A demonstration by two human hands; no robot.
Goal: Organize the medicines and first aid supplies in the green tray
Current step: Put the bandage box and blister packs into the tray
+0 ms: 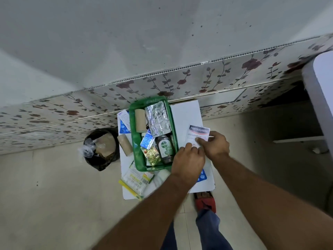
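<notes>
Nearest me, my left hand (188,160) and right hand (214,144) both pinch a Hansaplast packet (197,135) just right of the green tray (137,156) on the white board (187,112). Inside the tray lie a Dettol bottle (165,148), a blue blister strip (147,140), foil strips (158,120) and a bandage roll (140,120). Another roll (125,144) lies left of it, beside a black bag (101,150).

Glossy green plastic tray (137,156), crinkled foil strips (158,120), seemingly paper packet (198,135)

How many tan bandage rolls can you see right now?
2. One tan roll lies inside the green tray, far-left corner; the other tan roll lies outside, beside its left wall. More may be buried.
</notes>
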